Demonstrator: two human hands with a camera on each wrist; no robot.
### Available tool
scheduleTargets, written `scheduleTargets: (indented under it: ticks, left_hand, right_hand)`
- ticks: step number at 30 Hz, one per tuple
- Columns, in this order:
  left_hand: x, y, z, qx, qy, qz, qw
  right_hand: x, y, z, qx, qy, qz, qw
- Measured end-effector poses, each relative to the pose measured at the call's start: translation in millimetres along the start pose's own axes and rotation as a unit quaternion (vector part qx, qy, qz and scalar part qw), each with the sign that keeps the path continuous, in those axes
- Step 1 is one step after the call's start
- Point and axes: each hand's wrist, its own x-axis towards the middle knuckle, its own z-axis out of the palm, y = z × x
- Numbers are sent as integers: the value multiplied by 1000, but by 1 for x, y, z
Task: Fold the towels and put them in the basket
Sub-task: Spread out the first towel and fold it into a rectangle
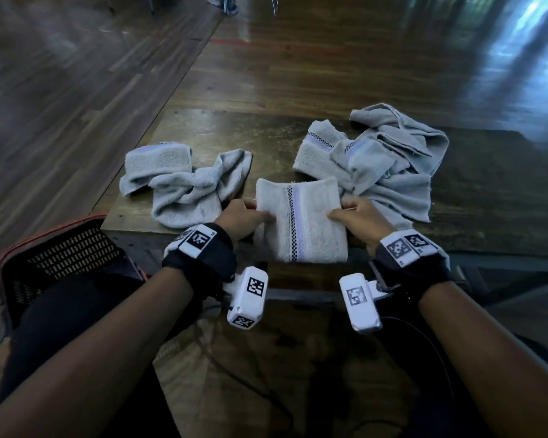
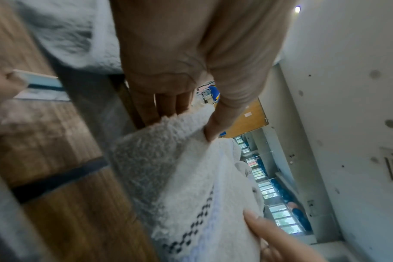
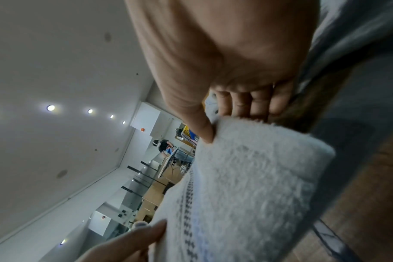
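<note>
Folded towel (image 1: 299, 221): white terry cloth, rectangular, with a checked dark band and a pale lilac stripe running along its length; held at the near edge of the table, its near end hanging past that edge.
Left hand (image 1: 242, 216): pinches the towel's left edge, thumb on top, fingers underneath.
Left thumb (image 2: 213, 127): pressed into the looped pile at the fold.
Right hand (image 1: 358, 218): pinches the towel's right edge in the same manner, thumb on top, fingers under the cloth.
Right thumb (image 3: 202, 131): tip dug into the fuzzy pile at the towel's corner.
Left crumpled towel (image 1: 184, 184): grey-white terry, twisted and bunched, one end folded square; lies near the left edge of the table, just beside the held towel.
Right towel pile (image 1: 380, 159): several loose terry towels heaped and overlapping, some showing the same checked band; toward the right of the table, touching the held towel's far right corner.
Table (image 1: 234, 131): dark, worn wood, flat top.
Basket (image 1: 60, 257): black perforated plastic with an orange rim, on the floor below the table's near left corner.
Wrist bands (image 1: 200, 248): dark fabric, carrying white blocks with printed square markers.
</note>
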Motion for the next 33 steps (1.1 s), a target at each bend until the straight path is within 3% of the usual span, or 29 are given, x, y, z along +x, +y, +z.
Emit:
scheduleTargets:
  ticks: [7, 12, 16, 24, 29, 33]
  left_hand:
    - [-77, -46, 12, -93, -82, -28, 992]
    - [-144, -57, 15, -121, -97, 4, 988]
    - [-188, -25, -6, -155, -97, 40, 982]
    - [-272, 92, -73, -157, -9, 197, 968]
    - [-299, 158, -130, -161, 60, 265, 949]
    - [-306, 169, -173, -170, 119, 292, 934]
  right_hand:
    - [-93, 56, -2, 130, -63, 125, 982]
    - [-164, 58, -9, 164, -63, 82, 981]
    - [-197, 17, -29, 180, -61, -24, 981]
    - [-247, -127, -68, 160, -92, -216, 959]
    - [-248, -221, -72, 147, -118, -296, 936]
    - [-232, -272, -45, 138, -164, -331, 919]
